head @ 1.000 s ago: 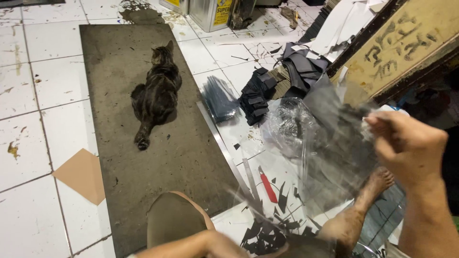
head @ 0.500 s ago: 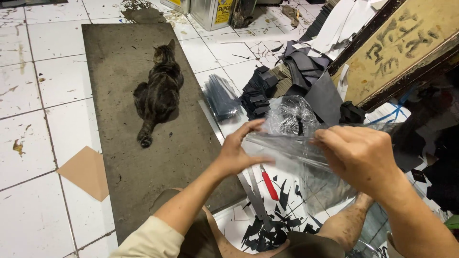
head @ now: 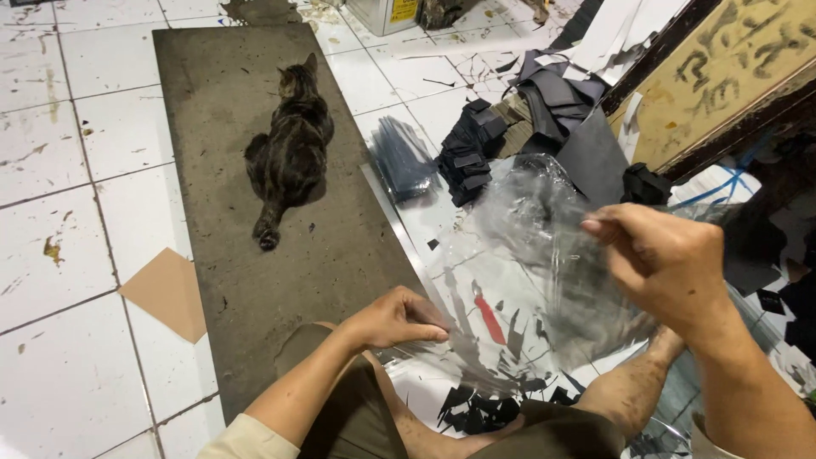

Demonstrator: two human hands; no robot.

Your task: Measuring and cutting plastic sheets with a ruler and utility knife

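While the person sits on the floor, a clear plastic bag is held between both hands above the lap. The right hand is closed on the bag's upper edge, which is pinched between thumb and fingers. The left hand is closed on the bag's lower left edge, near the knee. Through the plastic, black offcuts and a red strip are seen on the white tiled floor. A stack of black cut pieces and a dark bundle in clear wrap are noted just beyond the bag. A tabby cat is observed lying on a grey mat, well apart from the hands. A tan cardboard scrap lies beside the mat.
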